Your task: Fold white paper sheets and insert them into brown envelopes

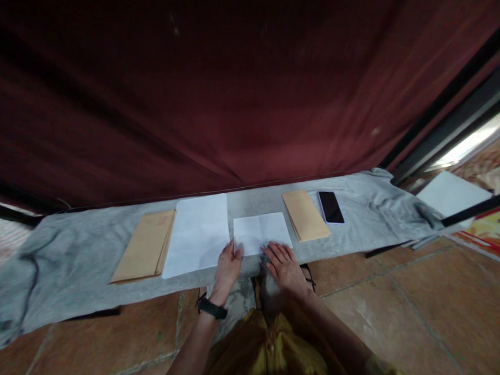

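From the head camera, looking down: a small folded white paper sheet (262, 231) lies near the front edge of a long grey cloth (70, 256) spread over a low ledge, roughly at its middle. The person's 2 hands rest at its near edge. The left hand (227, 267), with a black wristband (213, 308) on its wrist, lies flat and open, its fingertips touching the sheet's lower left corner. The right hand (285, 266) is open too, fingers spread, their tips on the sheet's lower edge. Neither hand grips anything.

Just left of the folded sheet lies a larger stack of flat white paper (198, 234), and beside that a pile of tan paper envelopes (147, 246). To the right sits a second tan envelope pile (305, 214), with a black smartphone (331, 206) just beside it, screen dark. A dark red curtain (229, 89) hangs behind the ledge, and reddish-brown floor tiles (404, 308) run in front.
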`<action>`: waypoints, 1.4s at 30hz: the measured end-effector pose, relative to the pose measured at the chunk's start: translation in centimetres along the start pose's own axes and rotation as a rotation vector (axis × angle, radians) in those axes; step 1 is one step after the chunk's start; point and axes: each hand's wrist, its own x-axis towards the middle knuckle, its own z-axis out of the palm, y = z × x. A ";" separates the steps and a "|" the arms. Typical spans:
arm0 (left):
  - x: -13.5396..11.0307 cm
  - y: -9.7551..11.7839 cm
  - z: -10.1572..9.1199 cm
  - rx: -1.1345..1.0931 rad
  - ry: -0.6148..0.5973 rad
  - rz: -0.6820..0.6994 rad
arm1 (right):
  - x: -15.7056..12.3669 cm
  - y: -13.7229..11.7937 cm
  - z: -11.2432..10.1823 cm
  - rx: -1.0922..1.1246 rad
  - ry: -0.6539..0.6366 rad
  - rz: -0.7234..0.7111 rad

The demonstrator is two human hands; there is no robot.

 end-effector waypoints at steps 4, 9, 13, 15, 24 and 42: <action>1.2 0.3 -0.5 -0.227 0.027 -0.224 | 0.0 -0.1 0.6 0.003 -0.002 -0.005; 1.8 0.7 -0.8 -0.294 -0.013 -0.274 | -0.2 0.2 0.7 0.006 0.011 -0.010; 1.6 1.5 -0.9 -0.318 -0.088 -0.301 | 0.0 0.1 0.4 0.020 0.008 -0.007; 1.4 2.1 -1.1 -0.335 -0.123 -0.316 | 0.2 0.0 0.2 0.030 0.011 0.007; -2.4 5.3 -2.1 -0.602 -0.177 -0.335 | 2.7 -1.2 -0.8 0.019 0.093 0.065; -8.1 5.9 4.8 -1.020 -0.172 -0.519 | 4.2 0.9 0.3 0.456 0.239 0.176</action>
